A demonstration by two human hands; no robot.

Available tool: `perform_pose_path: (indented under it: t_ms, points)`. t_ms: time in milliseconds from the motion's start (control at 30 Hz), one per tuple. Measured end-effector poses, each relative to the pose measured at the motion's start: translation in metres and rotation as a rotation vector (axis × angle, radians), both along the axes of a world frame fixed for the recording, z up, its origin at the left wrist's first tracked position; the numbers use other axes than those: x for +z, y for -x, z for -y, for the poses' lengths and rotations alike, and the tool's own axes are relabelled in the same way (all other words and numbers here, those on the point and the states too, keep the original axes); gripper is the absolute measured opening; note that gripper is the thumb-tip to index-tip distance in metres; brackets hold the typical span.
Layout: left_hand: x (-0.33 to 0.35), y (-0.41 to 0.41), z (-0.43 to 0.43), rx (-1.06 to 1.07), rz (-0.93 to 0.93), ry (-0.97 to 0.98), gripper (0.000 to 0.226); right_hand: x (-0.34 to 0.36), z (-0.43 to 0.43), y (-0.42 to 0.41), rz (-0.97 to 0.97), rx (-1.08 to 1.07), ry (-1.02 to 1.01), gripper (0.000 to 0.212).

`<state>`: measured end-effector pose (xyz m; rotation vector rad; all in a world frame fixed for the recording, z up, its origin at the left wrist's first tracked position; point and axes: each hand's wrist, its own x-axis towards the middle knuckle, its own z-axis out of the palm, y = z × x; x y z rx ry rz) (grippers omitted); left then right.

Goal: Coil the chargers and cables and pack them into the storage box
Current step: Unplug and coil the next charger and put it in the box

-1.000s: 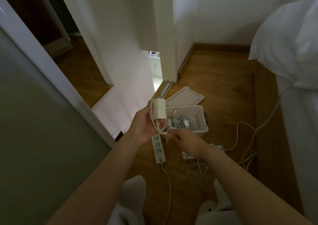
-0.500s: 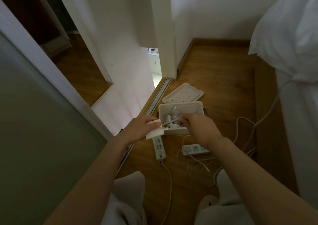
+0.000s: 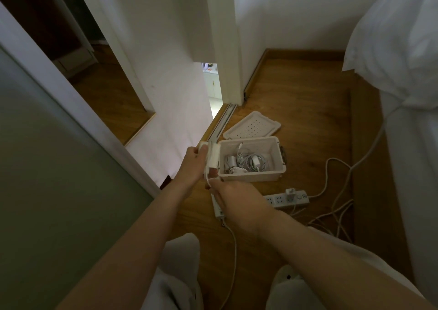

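Observation:
My left hand [image 3: 190, 165] grips a white charger brick [image 3: 211, 156] just left of the open white storage box [image 3: 279, 153] on the wooden floor. A thin white cable [image 3: 207, 178] hangs from the brick down to my right hand [image 3: 233, 199], which pinches it below the box's near wall. Inside the box lie several coiled white chargers and cables [image 3: 246, 162]. The box's perforated lid [image 3: 252, 127] lies flat behind it.
A white power strip [image 3: 288, 199] with a plug in it lies right of my right hand, with loose white cables [image 3: 331, 212] trailing toward the bed [image 3: 403, 96] on the right. A second power strip [image 3: 217, 209] is partly hidden under my right hand. White door panels stand left.
My right hand has pulled back out of the box toward me, now holding the cable. My left hand has lifted the charger brick upright beside the box.

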<state>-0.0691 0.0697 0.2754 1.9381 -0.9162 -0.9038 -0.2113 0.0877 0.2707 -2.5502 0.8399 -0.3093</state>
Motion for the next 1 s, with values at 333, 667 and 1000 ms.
perform_pose_path:
  t_ms: [333, 667, 1000]
  points:
    - [0.023, 0.006, -0.012, 0.142, -1.026, 0.158, 0.027, -0.015, 0.019, 0.004, -0.069, -0.020, -0.187, 0.027]
    - [0.029, -0.015, -0.019, -0.424, -0.650, -0.076, 0.035, -0.008, 0.052, 0.030, -0.162, -0.107, -0.093, 0.028]
    - [0.015, -0.025, -0.021, -0.575, 0.109, -0.250, 0.021, -0.002, 0.062, 0.037, -0.143, -0.288, 0.085, 0.028]
